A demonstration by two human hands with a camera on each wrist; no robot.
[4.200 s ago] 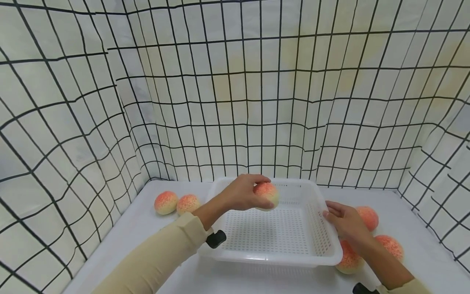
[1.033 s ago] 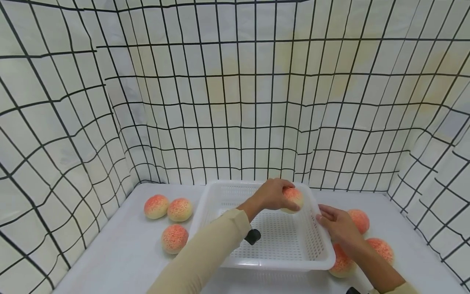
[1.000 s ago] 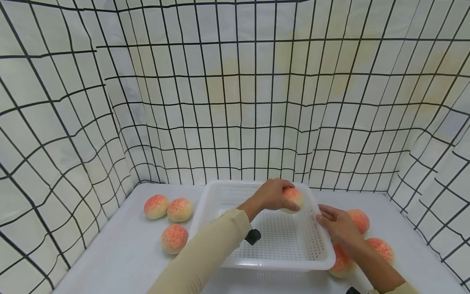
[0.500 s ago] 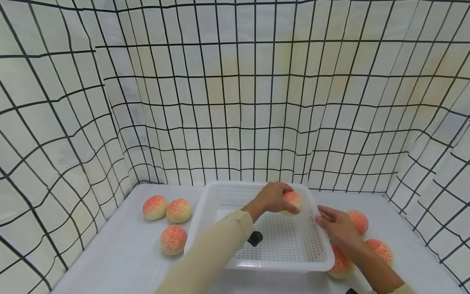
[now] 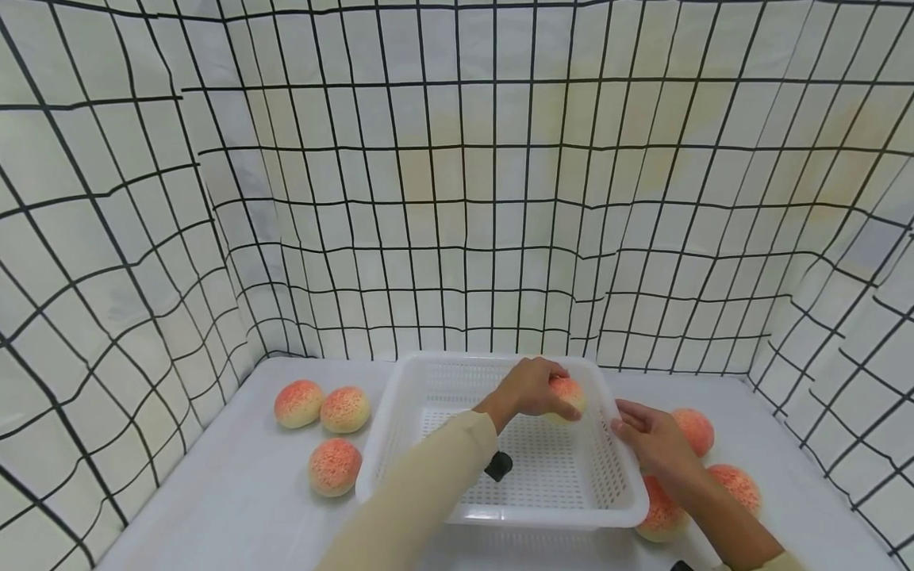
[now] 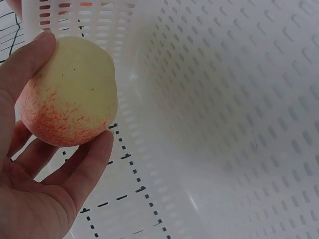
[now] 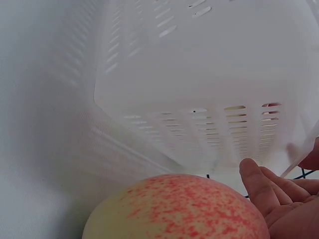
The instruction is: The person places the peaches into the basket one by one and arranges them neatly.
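Clamping round red-and-yellow peach (image 5: 569, 396) over white perforated plastic basket (image 5: 543, 515): left hand (image 5: 530, 387); right hand (image 5: 654, 440) pinches its right rim (image 5: 634, 468).

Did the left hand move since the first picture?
Yes. Against the black net behind, the left hand has moved right, nearer the right side of the white basket.

A basket (image 5: 535, 517) stands on the table (image 5: 214, 492), before a backdrop (image 5: 443, 174). On its left lie three peaches (image 5: 335, 468) — two side by side at the back, one nearer. On its right lie three more peaches (image 5: 735, 488), around the right hand (image 5: 653, 436) and forearm (image 5: 735, 523), the hand at the right rim (image 5: 638, 476). The left hand (image 5: 528, 386) holds another peach (image 5: 570, 394) inside that rim.
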